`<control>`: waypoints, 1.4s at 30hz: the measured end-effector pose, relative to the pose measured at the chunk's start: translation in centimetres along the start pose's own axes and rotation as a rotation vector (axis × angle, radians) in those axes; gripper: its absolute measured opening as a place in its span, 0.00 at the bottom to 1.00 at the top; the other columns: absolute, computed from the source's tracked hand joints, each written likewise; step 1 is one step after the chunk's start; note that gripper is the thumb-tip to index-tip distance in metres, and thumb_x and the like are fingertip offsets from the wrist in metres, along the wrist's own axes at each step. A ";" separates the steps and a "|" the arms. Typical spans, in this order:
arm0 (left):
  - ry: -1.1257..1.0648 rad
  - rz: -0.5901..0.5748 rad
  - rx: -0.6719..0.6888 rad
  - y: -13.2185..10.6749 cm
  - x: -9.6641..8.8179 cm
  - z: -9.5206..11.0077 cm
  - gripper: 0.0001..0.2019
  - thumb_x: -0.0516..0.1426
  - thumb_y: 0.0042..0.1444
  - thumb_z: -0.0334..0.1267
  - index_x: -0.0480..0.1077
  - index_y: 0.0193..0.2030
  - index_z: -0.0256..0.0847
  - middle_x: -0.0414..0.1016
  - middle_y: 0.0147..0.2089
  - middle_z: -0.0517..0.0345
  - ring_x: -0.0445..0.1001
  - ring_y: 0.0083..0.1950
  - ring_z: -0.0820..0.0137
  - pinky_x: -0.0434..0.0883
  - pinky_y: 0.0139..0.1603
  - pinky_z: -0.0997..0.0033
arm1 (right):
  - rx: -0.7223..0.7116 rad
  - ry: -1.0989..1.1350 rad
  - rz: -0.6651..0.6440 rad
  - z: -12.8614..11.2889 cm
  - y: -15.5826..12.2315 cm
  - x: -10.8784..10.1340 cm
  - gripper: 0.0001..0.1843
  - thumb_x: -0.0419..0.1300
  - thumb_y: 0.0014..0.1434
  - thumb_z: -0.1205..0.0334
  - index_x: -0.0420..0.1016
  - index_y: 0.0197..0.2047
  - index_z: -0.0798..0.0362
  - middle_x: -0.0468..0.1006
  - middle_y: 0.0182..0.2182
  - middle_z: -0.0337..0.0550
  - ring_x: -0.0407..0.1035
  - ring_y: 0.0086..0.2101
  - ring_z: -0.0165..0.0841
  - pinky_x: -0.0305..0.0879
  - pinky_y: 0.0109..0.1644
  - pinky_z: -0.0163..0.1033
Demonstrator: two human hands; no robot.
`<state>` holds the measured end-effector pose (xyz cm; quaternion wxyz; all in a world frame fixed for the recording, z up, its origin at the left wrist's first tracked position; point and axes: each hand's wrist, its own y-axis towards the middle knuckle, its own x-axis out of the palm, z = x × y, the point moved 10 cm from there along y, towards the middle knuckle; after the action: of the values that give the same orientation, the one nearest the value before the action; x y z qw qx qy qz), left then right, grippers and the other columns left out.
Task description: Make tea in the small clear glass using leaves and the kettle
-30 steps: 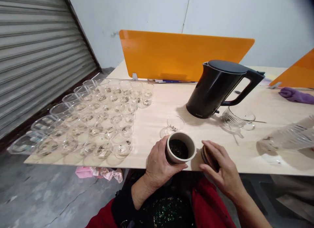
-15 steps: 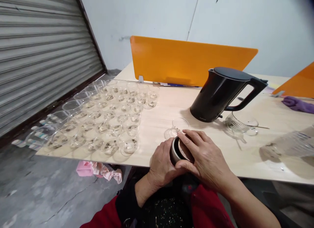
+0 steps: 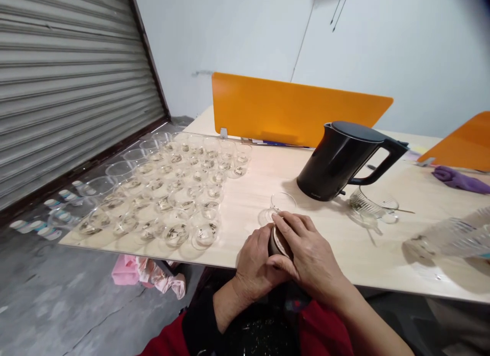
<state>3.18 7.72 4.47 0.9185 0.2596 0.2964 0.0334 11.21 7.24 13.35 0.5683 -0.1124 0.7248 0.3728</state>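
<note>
My left hand [image 3: 252,261] is wrapped around a small round dark canister [image 3: 273,247] at the table's front edge. My right hand [image 3: 312,254] grips its lid [image 3: 281,242], which has a pale rim, over the canister's mouth. Both hands hide most of the canister and the lid. Just beyond my fingers stands a clear plastic cup [image 3: 284,198] with a few dark bits. To the left, many clear cups [image 3: 176,233] stand in close rows, with dark leaf-like bits in the bottom.
A black electric kettle [image 3: 331,167] stands behind my right hand. Beside it are a ribbed glass cup [image 3: 369,205] with a thin stick, stacked clear cups [image 3: 447,233] lying down, and a purple cloth [image 3: 459,180]. An orange divider [image 3: 291,111] crosses the table behind.
The lid has come down over the canister's mouth; the dark opening seen before is now mostly covered. The camera view has tilted slightly upward.
</note>
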 end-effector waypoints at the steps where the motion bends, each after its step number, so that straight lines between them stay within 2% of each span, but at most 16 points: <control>1: -0.008 -0.002 0.000 0.0 0.0 0.0 0.36 0.61 0.60 0.56 0.58 0.69 0.41 0.76 0.58 0.44 0.77 0.55 0.51 0.76 0.58 0.46 | -0.006 0.018 -0.024 0.0 0.0 0.0 0.44 0.60 0.63 0.34 0.60 0.74 0.49 0.71 0.63 0.58 0.65 0.59 0.56 0.73 0.57 0.64; 5: -0.060 -0.007 0.018 0.0 -0.3 0.3 0.40 0.61 0.57 0.63 0.59 0.68 0.41 0.76 0.58 0.43 0.77 0.56 0.50 0.76 0.58 0.44 | -0.033 0.081 -0.103 -0.1 0.0 -0.1 0.48 0.66 0.60 0.40 0.56 0.76 0.47 0.68 0.66 0.57 0.63 0.61 0.56 0.73 0.58 0.63; 8: -0.071 0.007 0.037 0.0 -0.6 0.5 0.44 0.64 0.53 0.65 0.58 0.69 0.40 0.75 0.59 0.42 0.77 0.57 0.48 0.76 0.59 0.42 | -0.030 0.103 -0.098 0.1 -0.3 -0.5 0.46 0.68 0.60 0.48 0.56 0.76 0.45 0.70 0.63 0.55 0.64 0.60 0.53 0.74 0.57 0.61; 10: -0.095 0.013 0.065 0.0 -1.0 0.9 0.50 0.67 0.49 0.67 0.56 0.70 0.40 0.74 0.62 0.40 0.76 0.60 0.47 0.74 0.61 0.41 | -0.023 0.113 -0.073 0.6 -0.6 -1.4 0.44 0.68 0.60 0.48 0.57 0.75 0.43 0.70 0.63 0.54 0.66 0.60 0.52 0.75 0.57 0.60; 13: -0.155 -0.025 0.090 0.2 -1.5 1.3 0.56 0.69 0.43 0.69 0.55 0.72 0.43 0.71 0.66 0.39 0.73 0.65 0.46 0.72 0.65 0.39 | -0.001 0.085 0.035 1.9 -0.5 -4.6 0.42 0.66 0.61 0.45 0.59 0.75 0.40 0.69 0.64 0.53 0.67 0.60 0.53 0.73 0.58 0.60; 15: -0.177 -0.052 0.080 0.3 -1.7 1.4 0.54 0.69 0.43 0.69 0.57 0.71 0.44 0.72 0.66 0.40 0.73 0.65 0.47 0.72 0.65 0.39 | 0.019 0.036 0.140 3.2 0.3 -7.5 0.41 0.65 0.61 0.42 0.61 0.74 0.39 0.69 0.63 0.53 0.67 0.60 0.55 0.71 0.59 0.62; 17: -0.182 -0.060 0.066 0.4 -1.9 1.3 0.51 0.69 0.44 0.68 0.61 0.70 0.44 0.74 0.64 0.41 0.74 0.63 0.47 0.73 0.64 0.40 | 0.039 -0.017 0.222 4.8 2.1 -9.6 0.39 0.64 0.61 0.41 0.63 0.73 0.40 0.70 0.62 0.54 0.66 0.60 0.57 0.69 0.60 0.64; 19: -0.184 -0.059 0.063 0.4 -1.8 1.3 0.49 0.69 0.45 0.67 0.63 0.68 0.43 0.75 0.63 0.42 0.75 0.62 0.48 0.74 0.63 0.41 | 0.060 -0.058 0.262 6.5 4.7 -10.4 0.39 0.63 0.61 0.41 0.65 0.72 0.43 0.70 0.62 0.54 0.65 0.60 0.57 0.66 0.62 0.64; 22: -0.191 -0.045 0.079 0.3 -1.7 1.2 0.47 0.68 0.46 0.68 0.66 0.66 0.42 0.77 0.61 0.42 0.76 0.61 0.49 0.74 0.63 0.42 | 0.091 -0.090 0.273 9.4 9.3 -9.0 0.36 0.64 0.60 0.43 0.69 0.68 0.48 0.72 0.59 0.55 0.65 0.58 0.55 0.66 0.61 0.61; 25: -0.181 -0.046 0.083 0.3 -1.4 1.0 0.44 0.67 0.49 0.67 0.67 0.65 0.41 0.78 0.59 0.42 0.77 0.58 0.48 0.76 0.59 0.41 | 0.091 -0.077 0.203 11.9 13.2 -5.3 0.30 0.63 0.60 0.46 0.73 0.63 0.50 0.74 0.54 0.55 0.67 0.53 0.51 0.67 0.58 0.58; 28: -0.173 -0.059 0.076 0.4 -1.3 0.9 0.42 0.67 0.50 0.66 0.68 0.64 0.40 0.79 0.57 0.42 0.79 0.56 0.48 0.78 0.56 0.42 | 0.093 -0.062 0.117 14.1 15.6 -1.4 0.25 0.62 0.61 0.46 0.76 0.56 0.51 0.74 0.50 0.54 0.68 0.49 0.48 0.68 0.54 0.54; 31: -0.167 -0.060 0.080 0.4 -1.2 0.9 0.42 0.68 0.49 0.66 0.69 0.63 0.41 0.80 0.57 0.43 0.79 0.55 0.48 0.78 0.56 0.42 | 0.065 -0.033 0.024 15.4 16.8 1.9 0.22 0.61 0.61 0.45 0.76 0.52 0.51 0.74 0.49 0.54 0.67 0.47 0.45 0.68 0.51 0.50; 34: -0.154 -0.054 0.087 0.4 -1.1 0.9 0.41 0.67 0.50 0.66 0.69 0.63 0.41 0.81 0.56 0.43 0.80 0.54 0.49 0.78 0.55 0.43 | 0.031 -0.013 -0.044 16.2 17.0 4.1 0.23 0.61 0.61 0.46 0.76 0.53 0.52 0.75 0.49 0.55 0.67 0.47 0.45 0.69 0.50 0.50; 39: -0.148 -0.017 0.132 0.2 -1.1 1.0 0.42 0.66 0.50 0.68 0.69 0.62 0.41 0.81 0.56 0.43 0.80 0.53 0.49 0.78 0.53 0.43 | 0.025 0.043 -0.097 17.6 16.9 5.5 0.31 0.65 0.58 0.44 0.74 0.62 0.49 0.75 0.55 0.56 0.67 0.54 0.50 0.68 0.59 0.55; 42: -0.154 -0.018 0.150 0.2 -1.2 1.1 0.39 0.66 0.53 0.65 0.69 0.62 0.40 0.81 0.56 0.42 0.79 0.54 0.49 0.78 0.53 0.43 | 0.022 0.086 -0.134 17.9 16.7 5.8 0.38 0.66 0.57 0.43 0.70 0.67 0.45 0.73 0.61 0.54 0.65 0.59 0.54 0.65 0.63 0.59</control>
<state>2.85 7.09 5.98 0.9169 0.3266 0.2287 -0.0173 12.70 32.35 13.62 0.5616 -0.1705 0.7434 0.3208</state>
